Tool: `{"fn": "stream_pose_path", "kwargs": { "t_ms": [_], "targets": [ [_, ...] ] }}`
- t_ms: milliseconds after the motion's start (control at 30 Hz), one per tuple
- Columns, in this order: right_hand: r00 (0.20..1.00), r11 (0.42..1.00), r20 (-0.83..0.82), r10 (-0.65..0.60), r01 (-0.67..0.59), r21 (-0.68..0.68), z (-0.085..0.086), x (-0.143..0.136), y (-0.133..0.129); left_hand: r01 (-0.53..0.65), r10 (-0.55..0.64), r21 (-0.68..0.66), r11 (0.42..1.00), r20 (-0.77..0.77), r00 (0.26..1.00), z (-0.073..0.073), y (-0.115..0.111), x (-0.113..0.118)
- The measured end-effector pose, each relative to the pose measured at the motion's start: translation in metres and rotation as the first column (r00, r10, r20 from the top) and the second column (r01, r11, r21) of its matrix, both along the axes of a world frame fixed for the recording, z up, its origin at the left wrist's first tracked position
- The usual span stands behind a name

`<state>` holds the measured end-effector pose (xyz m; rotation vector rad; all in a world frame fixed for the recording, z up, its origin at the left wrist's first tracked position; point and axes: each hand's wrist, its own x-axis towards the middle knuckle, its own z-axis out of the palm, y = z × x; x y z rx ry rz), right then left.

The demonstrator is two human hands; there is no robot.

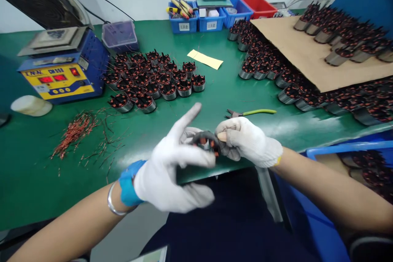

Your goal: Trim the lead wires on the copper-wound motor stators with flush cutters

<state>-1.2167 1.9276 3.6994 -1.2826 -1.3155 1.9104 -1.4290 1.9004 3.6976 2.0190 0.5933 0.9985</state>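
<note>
A motor stator (203,138), a dark ring with copper windings, is between my two gloved hands near the table's front edge. My right hand (242,139) is closed at the stator's right side, thumb and fingers pinched together; one bare fingertip shows through the glove. Any wire end in that pinch is too small to make out. My left hand (175,163), slightly blurred, has its fingers spread around the stator's left side, some passing behind it. Just beyond my right hand lie cutting pliers (251,112) with green handles.
Several stators (153,77) stand grouped at centre-left, with more under and on a cardboard sheet (288,49) at right. Copper wire scraps (76,133) lie at left, before a blue-yellow soldering unit (61,69). A blue crate (346,146) stands right; tool bins (184,24) line the back.
</note>
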Motion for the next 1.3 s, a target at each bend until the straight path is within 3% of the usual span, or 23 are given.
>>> {"fn": "stream_pose_path", "kwargs": {
  "t_ms": [67, 100, 133, 200, 267, 300, 333, 367, 433, 467, 533, 567, 600, 633, 667, 700, 733, 767, 800, 967, 1100, 1233, 1300],
  "targets": [
    [0.998, 0.998, 0.04, 0.056, -0.057, 0.017, 0.004, 0.002, -0.004, 0.01, 0.017, 0.34, 0.94, -0.074, 0.997, -0.002, -0.002, -0.001],
    [0.992, 0.994, 0.083, 0.092, -0.096, 0.045, 0.007, 0.003, -0.006, -0.042, 0.067, 0.395, 0.918, -0.051, 0.996, -0.003, -0.002, 0.0],
    [0.982, 0.986, 0.14, 0.124, -0.138, 0.093, 0.009, 0.004, -0.008, -0.133, 0.145, 0.358, 0.924, -0.006, 0.989, -0.004, -0.002, 0.001],
    [0.951, 0.95, 0.265, 0.159, -0.221, 0.222, 0.01, 0.005, -0.009, -0.235, 0.237, 0.066, 0.97, -0.019, 0.971, -0.006, 0.002, 0.004],
    [0.936, 0.92, 0.316, 0.153, -0.251, 0.3, 0.007, 0.002, -0.01, -0.133, 0.096, -0.227, 0.965, -0.168, 0.981, -0.009, 0.007, 0.008],
    [0.95, 0.935, 0.283, 0.133, -0.215, 0.281, 0.004, -0.001, -0.011, -0.1, 0.038, -0.255, 0.962, -0.24, 0.97, -0.011, 0.009, 0.009],
    [0.97, 0.963, 0.22, 0.103, -0.152, 0.222, 0.0, -0.004, -0.012, -0.109, 0.048, -0.183, 0.977, -0.307, 0.95, -0.014, 0.011, 0.011],
    [0.989, 0.988, 0.14, 0.054, -0.073, 0.137, -0.005, -0.007, -0.012, -0.162, 0.142, -0.03, 0.986, -0.343, 0.929, -0.018, 0.013, 0.011],
    [0.999, 0.999, 0.013, -0.045, 0.045, -0.025, -0.012, -0.012, -0.013, -0.296, 0.392, 0.322, 0.899, -0.292, 0.873, -0.025, 0.014, 0.012],
    [0.999, 0.997, -0.004, -0.054, 0.054, -0.056, -0.015, -0.012, -0.012, -0.322, 0.456, 0.426, 0.846, -0.263, 0.85, -0.029, 0.014, 0.012],
    [0.995, 0.997, 0.099, 0.022, -0.029, 0.067, -0.016, -0.007, -0.009, -0.335, 0.504, 0.477, 0.813, -0.285, 0.816, -0.033, 0.013, 0.012],
    [0.977, 0.967, 0.21, 0.048, -0.098, 0.234, -0.014, -0.003, -0.006, -0.349, 0.518, 0.463, 0.815, -0.311, 0.796, -0.034, 0.013, 0.012],
    [0.942, 0.879, 0.335, 0.027, -0.182, 0.44, -0.012, 0.002, -0.003, -0.366, 0.533, 0.446, 0.816, -0.338, 0.776, -0.034, 0.013, 0.012],
    [0.897, 0.719, 0.44, -0.044, -0.278, 0.637, -0.009, 0.007, 0.0, -0.383, 0.545, 0.43, 0.818, -0.364, 0.755, -0.034, 0.013, 0.011],
    [0.85, 0.514, 0.508, -0.137, -0.377, 0.771, -0.006, 0.011, 0.003, -0.395, 0.553, 0.418, 0.818, -0.384, 0.739, -0.034, 0.013, 0.011],
    [0.808, 0.317, 0.548, -0.217, -0.473, 0.822, -0.005, 0.013, 0.005, -0.401, 0.556, 0.409, 0.82, -0.4, 0.729, -0.034, 0.014, 0.011],
    [0.766, 0.171, 0.586, -0.264, -0.561, 0.81, -0.004, 0.014, 0.005, -0.399, 0.553, 0.404, 0.823, -0.411, 0.725, -0.034, 0.014, 0.011],
    [0.719, 0.089, 0.633, -0.287, -0.638, 0.765, -0.004, 0.013, 0.005, -0.396, 0.55, 0.401, 0.826, -0.416, 0.725, -0.034, 0.014, 0.011],
    [0.667, 0.056, 0.683, -0.296, -0.702, 0.71, -0.004, 0.011, 0.004, -0.39, 0.544, 0.4, 0.829, -0.416, 0.729, -0.034, 0.014, 0.011],
    [0.514, 0.055, 0.821, -0.247, -0.839, 0.542, -0.008, 0.008, 0.002, -0.307, 0.453, 0.355, 0.883, -0.475, 0.754, -0.035, 0.015, 0.013],
    [0.467, 0.09, 0.841, -0.273, -0.858, 0.506, 0.0, 0.04, 0.009, -0.332, 0.395, 0.221, 0.917, -0.605, 0.691, -0.027, 0.018, 0.01],
    [0.412, 0.334, 0.834, -0.367, -0.778, 0.532, 0.007, 0.085, 0.012, -0.378, 0.401, 0.194, 0.905, -0.686, 0.607, -0.017, 0.02, 0.005],
    [0.352, 0.466, 0.819, -0.453, -0.69, 0.554, 0.005, 0.1, 0.012, -0.392, 0.425, 0.21, 0.896, -0.666, 0.613, -0.015, 0.02, 0.005]
  ]
}}
